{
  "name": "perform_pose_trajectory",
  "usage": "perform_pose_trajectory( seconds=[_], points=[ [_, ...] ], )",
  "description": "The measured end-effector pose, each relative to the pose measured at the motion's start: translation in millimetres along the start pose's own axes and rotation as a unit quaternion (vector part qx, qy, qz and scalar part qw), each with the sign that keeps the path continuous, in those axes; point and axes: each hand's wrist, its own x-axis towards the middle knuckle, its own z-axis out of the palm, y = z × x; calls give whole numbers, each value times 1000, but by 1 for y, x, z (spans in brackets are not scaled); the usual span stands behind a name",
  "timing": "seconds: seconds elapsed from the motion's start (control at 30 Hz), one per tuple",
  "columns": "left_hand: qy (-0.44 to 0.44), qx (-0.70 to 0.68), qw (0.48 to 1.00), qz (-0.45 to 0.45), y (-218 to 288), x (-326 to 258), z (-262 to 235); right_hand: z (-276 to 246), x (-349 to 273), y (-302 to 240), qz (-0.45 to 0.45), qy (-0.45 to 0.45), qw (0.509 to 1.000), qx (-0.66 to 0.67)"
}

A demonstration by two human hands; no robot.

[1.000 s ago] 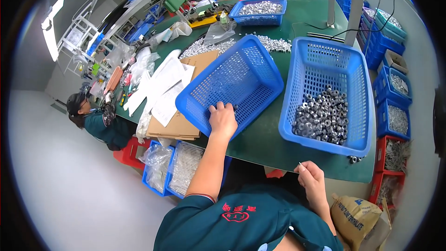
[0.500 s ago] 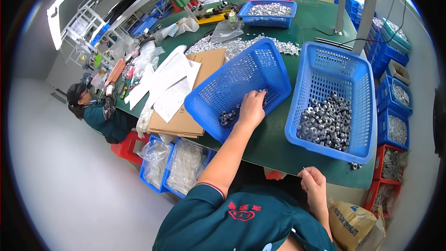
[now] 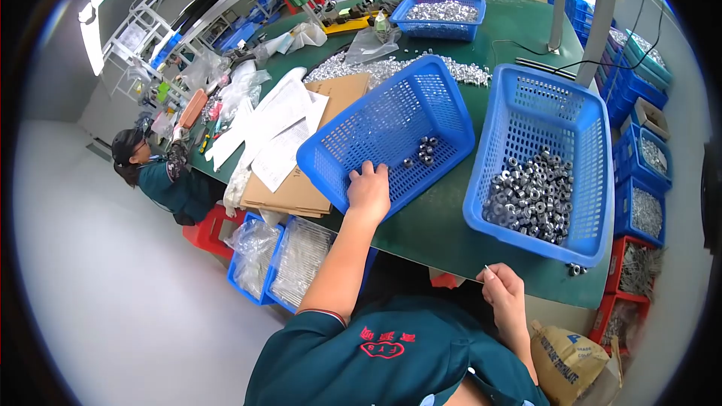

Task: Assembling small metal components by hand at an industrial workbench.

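Tilted blue plastic mesh basket (image 3: pixel 391 131) near the middle of the green worktable (image 3: pixel 451 225), far rim raised, near corner low. Only a few small metal nuts (image 3: pixel 423 150) left inside, gathered on the sloping mesh floor. Left hand (image 3: pixel 368 189) at 6 o'clock of this basket, fingers curled over the near rim, gripping it. At 3 o'clock, just beside, a second blue basket (image 3: pixel 594 143) lying flat, with a heap of silver nuts (image 3: pixel 530 195) in its near part. Right hand (image 3: pixel 502 295) low at the table edge, at 5 o'clock from the tilted basket, fingertips pressed together on something thin and pale; not clear what.

Possible trouble, as a judgement: held at one corner only, so easy to slip or swing and knock the neighbouring basket; small nuts able to bounce over the low rim or roll off the table edge, where a few loose nuts (image 3: pixel 576 269) lie already.

Flattened cardboard (image 3: pixel 301 188) and white paper sheets (image 3: pixel 278 135) at 9 o'clock, a spread of loose silver parts (image 3: pixel 391 68) at 12 o'clock, more blue and red bins behind. Under the table, bins with clear bags (image 3: pixel 293 256); stacked bins (image 3: pixel 639 210) at 3 o'clock. Another person (image 3: pixel 162 177), seated, at 9 o'clock, at the far side. Pale grey floor, workshop room.
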Motion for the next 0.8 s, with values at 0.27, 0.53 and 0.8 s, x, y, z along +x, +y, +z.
perform_pose_trajectory(
  seconds=[0.27,0.53,0.8],
  points=[
    [112,-185,976,23,19,27,28,-5,-6,9,16,15,1000,4],
    [191,-256,945,70,58,44,29,3,-9,5,23,33,999,-16],
    [1,-8,1000,16,3,1,-25,0,-8,5,22,20,999,-19]
  ],
)
